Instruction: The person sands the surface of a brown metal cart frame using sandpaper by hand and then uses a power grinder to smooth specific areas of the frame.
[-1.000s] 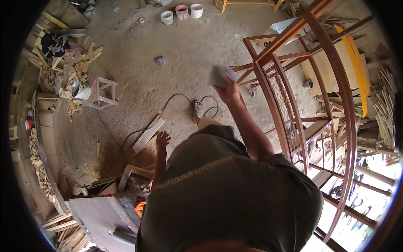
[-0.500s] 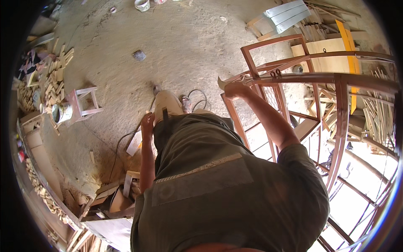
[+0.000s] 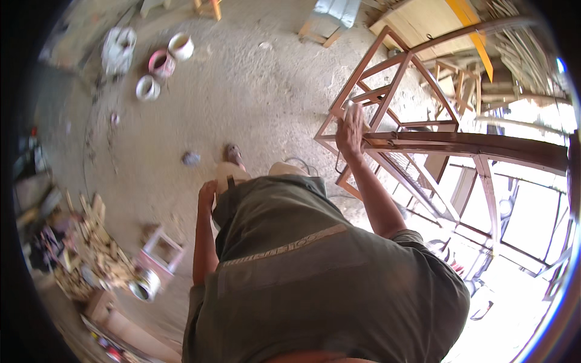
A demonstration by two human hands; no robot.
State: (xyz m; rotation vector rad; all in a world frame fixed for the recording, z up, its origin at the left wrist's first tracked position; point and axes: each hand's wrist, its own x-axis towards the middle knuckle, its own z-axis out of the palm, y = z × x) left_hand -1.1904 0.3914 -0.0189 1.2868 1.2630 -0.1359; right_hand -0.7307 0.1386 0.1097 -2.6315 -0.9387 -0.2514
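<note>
My right hand (image 3: 350, 132) reaches out to a red-brown metal frame (image 3: 466, 143), its fingers laid over the near end of a long bar. A small pale sheet, which looks like sandpaper (image 3: 348, 105), shows at the fingertips; most of it is hidden under the hand. My left hand (image 3: 207, 192) hangs low beside my left thigh, away from the frame. Its fingers are mostly turned from view, and nothing shows in it.
Several buckets (image 3: 180, 46) stand on the rough floor at the far left. Wood offcuts (image 3: 100, 248) are heaped on the left, near a small stool (image 3: 162, 249). Boards and a yellow strip (image 3: 475, 36) lie behind the frame. A dark lump (image 3: 190, 158) lies ahead of my feet.
The view has swung, bringing more buckets into sight. My right hand has flattened from a raised grip on the curled pale sheet onto the bar's end. My left hand still hangs by my thigh.
</note>
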